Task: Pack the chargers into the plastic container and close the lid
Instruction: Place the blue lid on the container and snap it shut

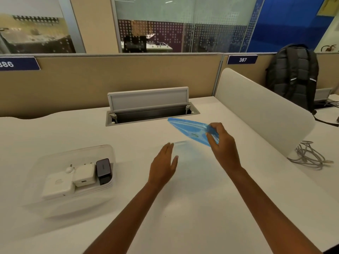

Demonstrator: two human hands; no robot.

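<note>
Desk (73,132): white office worktop seen from above, with a tan partition wall along its far edge.
Container (60,162): clear plastic tub on the desk at left, uncovered, its walls hard to make out because of blur.
Chargers: three sit inside the container, side by side and touching. A flat white charger (57,185) lies nearest the viewer, a smaller white charger (84,174) with prongs is in the middle, and a dark grey charger (103,170) stands at the right end.
Lid (190,130): blue translucent plastic, tilted and lifted off the desk, well apart from the container, to its right.
Right hand (222,143): fingers closed on the near right edge of the lid, holding it in the air.
Left hand (164,165): flat and open, holding nothing, fingers together, just left of the lid and below it.
Cable hatch (150,107): grey flap standing open in the desk behind the lid.
Cable (310,155): grey coil lying at far right, beside a white divider (260,110).
Backpack (293,76): black, upright against the partition on the neighbouring desk.
</note>
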